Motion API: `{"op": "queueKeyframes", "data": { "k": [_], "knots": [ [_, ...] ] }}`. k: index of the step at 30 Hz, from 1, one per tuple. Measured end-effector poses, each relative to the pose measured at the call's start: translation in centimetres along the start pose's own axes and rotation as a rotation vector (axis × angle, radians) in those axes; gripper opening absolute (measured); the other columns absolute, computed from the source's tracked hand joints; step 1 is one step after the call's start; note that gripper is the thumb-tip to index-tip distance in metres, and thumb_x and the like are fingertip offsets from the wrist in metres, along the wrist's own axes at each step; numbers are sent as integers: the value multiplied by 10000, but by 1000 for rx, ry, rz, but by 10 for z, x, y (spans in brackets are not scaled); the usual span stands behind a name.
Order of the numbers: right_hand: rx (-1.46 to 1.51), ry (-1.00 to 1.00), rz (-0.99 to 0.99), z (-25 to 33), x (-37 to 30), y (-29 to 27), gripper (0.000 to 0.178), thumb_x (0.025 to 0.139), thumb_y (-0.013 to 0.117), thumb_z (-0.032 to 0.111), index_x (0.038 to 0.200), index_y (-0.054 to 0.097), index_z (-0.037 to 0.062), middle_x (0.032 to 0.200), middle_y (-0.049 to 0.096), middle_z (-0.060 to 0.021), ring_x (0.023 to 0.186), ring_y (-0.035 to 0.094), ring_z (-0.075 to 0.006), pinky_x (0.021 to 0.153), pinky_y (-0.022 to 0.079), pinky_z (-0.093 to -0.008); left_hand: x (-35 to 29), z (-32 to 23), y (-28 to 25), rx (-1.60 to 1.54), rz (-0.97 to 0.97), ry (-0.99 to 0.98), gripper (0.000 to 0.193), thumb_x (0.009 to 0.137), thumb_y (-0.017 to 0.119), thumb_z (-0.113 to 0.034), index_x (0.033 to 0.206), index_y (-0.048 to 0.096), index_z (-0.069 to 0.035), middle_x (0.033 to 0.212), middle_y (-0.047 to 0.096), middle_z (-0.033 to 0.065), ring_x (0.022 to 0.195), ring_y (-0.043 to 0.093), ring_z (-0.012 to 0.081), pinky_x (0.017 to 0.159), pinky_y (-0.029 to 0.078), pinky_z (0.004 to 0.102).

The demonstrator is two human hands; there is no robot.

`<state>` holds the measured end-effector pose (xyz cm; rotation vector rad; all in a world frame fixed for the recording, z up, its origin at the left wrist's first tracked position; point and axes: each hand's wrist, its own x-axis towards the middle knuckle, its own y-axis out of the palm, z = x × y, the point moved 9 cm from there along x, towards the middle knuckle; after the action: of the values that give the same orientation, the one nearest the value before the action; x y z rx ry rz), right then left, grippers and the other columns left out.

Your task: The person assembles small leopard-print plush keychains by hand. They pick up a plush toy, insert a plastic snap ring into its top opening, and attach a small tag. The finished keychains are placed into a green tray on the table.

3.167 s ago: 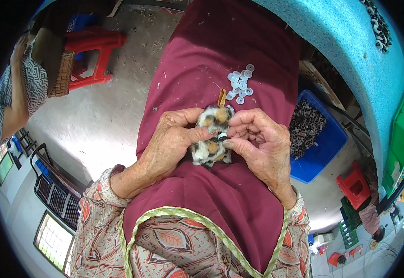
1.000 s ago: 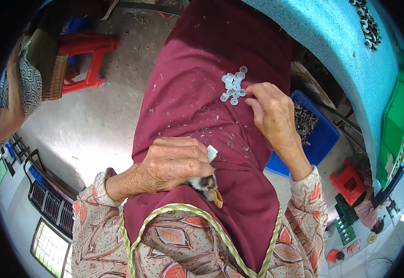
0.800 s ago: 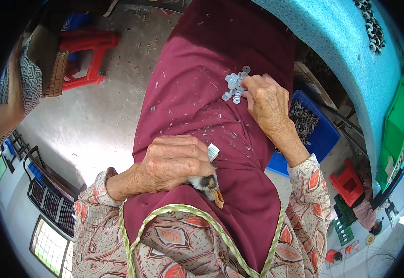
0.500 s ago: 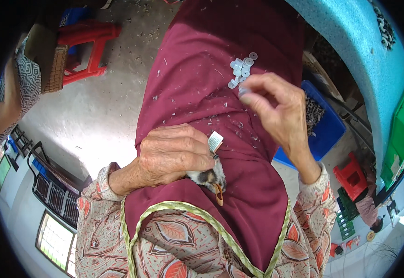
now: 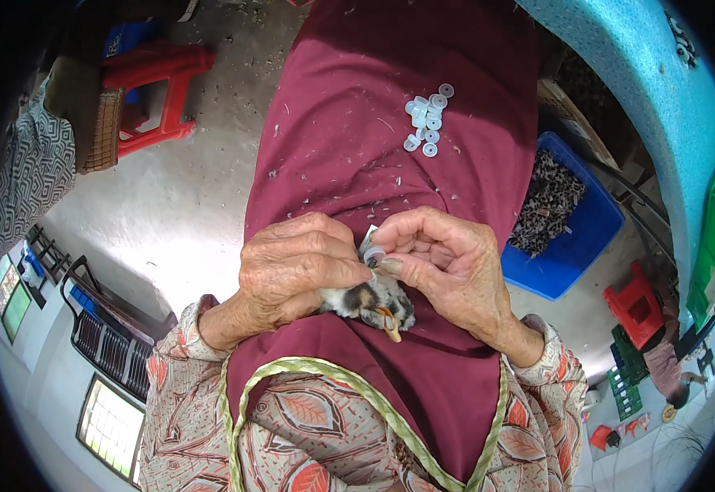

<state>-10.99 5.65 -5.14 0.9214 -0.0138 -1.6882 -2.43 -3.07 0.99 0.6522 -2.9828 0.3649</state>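
Note:
A small plush toy [image 5: 347, 302] with white, black and tan fur and an orange beak-like piece lies in my lap, on a maroon apron [image 5: 337, 115]. My left hand [image 5: 298, 262] is closed round it. Pinched between thumb and fingers of my right hand [image 5: 449, 264] is a translucent plastic washer [image 5: 374, 257], held against the toy beside its white label [image 5: 366, 239]. The exact contact is partly hidden by the fingers. Farther up the apron sits a loose heap of similar washers [image 5: 434, 123].
At my right, a blue tub [image 5: 558, 275] holds many small black-and-white pieces [image 5: 548, 199]. A speckled turquoise surface [image 5: 628, 74] curves past it. Red stools [image 5: 178, 94] stand on the floor, and a person in patterned clothing [image 5: 33, 176] is at the left edge.
My right hand has come down from the washer heap to the toy, bringing one washer against it beside my left thumb. The toy has shifted slightly within my left hand.

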Motion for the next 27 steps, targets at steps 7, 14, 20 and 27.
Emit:
{"op": "queueKeyframes", "data": {
  "k": [7, 14, 20, 27],
  "knots": [
    [-149, -80, -40, 8, -1, -3, 188, 810, 626, -76, 993, 613, -34, 888, 673, -78, 837, 662, -116, 736, 550, -243, -3, 7, -2, 0, -113, -36, 193, 611, 727, -33, 789, 666, 12, 705, 644, 101, 671, 632, 245, 605, 514, 337],
    [-478, -365, -132, 31, -10, 4, 207, 758, 659, -61, 953, 617, -6, 838, 661, -105, 752, 680, -197, 639, 539, -277, -7, 11, -1, 13, -148, -69, 180, 647, 736, -25, 803, 656, 12, 716, 646, 102, 682, 637, 218, 621, 517, 330],
    [-556, -452, -167, 43, -13, 2, 148, 751, 685, -68, 882, 637, -18, 833, 681, -85, 745, 687, -143, 641, 555, -234, -8, 22, 1, -23, -120, -318, 324, 742, 695, -26, 1056, 626, 19, 902, 663, 124, 805, 653, 214, 728, 522, 316],
    [-416, -385, -218, 34, -10, -6, 163, 742, 702, -38, 824, 565, -6, 723, 644, -98, 657, 669, -177, 561, 527, -282, -4, 20, 10, -12, 60, -373, 325, 766, 693, -80, 1068, 642, 26, 946, 674, 142, 855, 665, 223, 752, 529, 309]
  ]
}}
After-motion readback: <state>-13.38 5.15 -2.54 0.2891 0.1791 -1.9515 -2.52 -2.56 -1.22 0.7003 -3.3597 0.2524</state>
